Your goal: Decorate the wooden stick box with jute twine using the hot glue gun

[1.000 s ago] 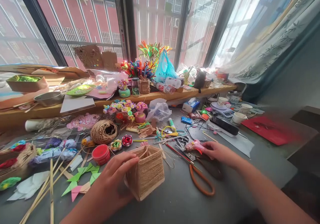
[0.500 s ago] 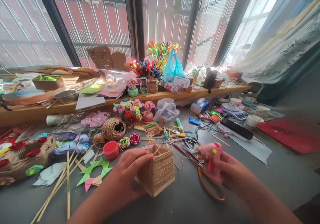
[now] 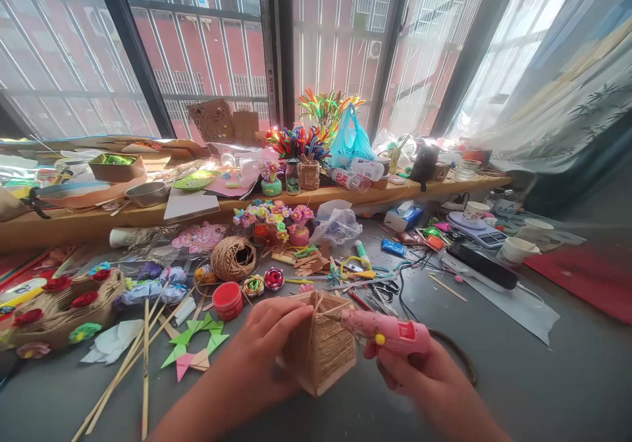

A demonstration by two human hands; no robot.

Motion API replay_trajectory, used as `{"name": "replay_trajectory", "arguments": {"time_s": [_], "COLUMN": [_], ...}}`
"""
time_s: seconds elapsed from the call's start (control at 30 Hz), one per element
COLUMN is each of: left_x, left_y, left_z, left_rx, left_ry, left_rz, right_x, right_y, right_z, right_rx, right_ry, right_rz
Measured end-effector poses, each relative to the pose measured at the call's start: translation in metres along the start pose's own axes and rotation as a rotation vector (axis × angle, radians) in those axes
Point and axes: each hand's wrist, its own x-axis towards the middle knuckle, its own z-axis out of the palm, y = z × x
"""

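My left hand [image 3: 274, 343] grips a small box wrapped in twine [image 3: 332, 356], fingers over its top edge and thumb side hidden beneath. The box is tilted, with one corner turned toward me and pale wooden strips along its edges. In my right hand [image 3: 419, 373] is a pink hot glue gun [image 3: 392, 333] with a yellow dot on its side. Its nozzle points left and lies at the upper rim of the box; whether it touches cannot be told. A ball of twine [image 3: 230, 259] and a red round tub [image 3: 228, 300] sit beyond my left hand.
Left of my arm lie thin bamboo sticks [image 3: 146, 369], a green folded-paper ring [image 3: 190, 342] and a twine-covered holder with red flowers [image 3: 99, 310]. Scissors [image 3: 388, 292] lie behind the glue gun. A black phone [image 3: 481, 266] and paper cup [image 3: 518, 251] are at right.
My right hand has picked the glue gun up from beside the large scissors and swung it left to the box's rim. The view has turned left. My left hand keeps its hold.
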Motion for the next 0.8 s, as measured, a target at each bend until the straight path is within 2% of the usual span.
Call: {"name": "replay_trajectory", "arguments": {"time_s": [0.3, 0.8], "left_x": [0.0032, 0.0018], "left_y": [0.0062, 0.0078], "left_z": [-0.0013, -0.0016], "left_rx": [-0.022, -0.015], "left_ry": [0.013, -0.006], "left_rz": [-0.021, -0.035], "right_x": [-0.0051, -0.0081], "right_y": [-0.0067, -0.0082], "right_z": [0.0031, 0.0048], "right_rx": [-0.163, -0.298], "right_ry": [-0.041, 0.014], "right_rz": [-0.089, -0.136]}}
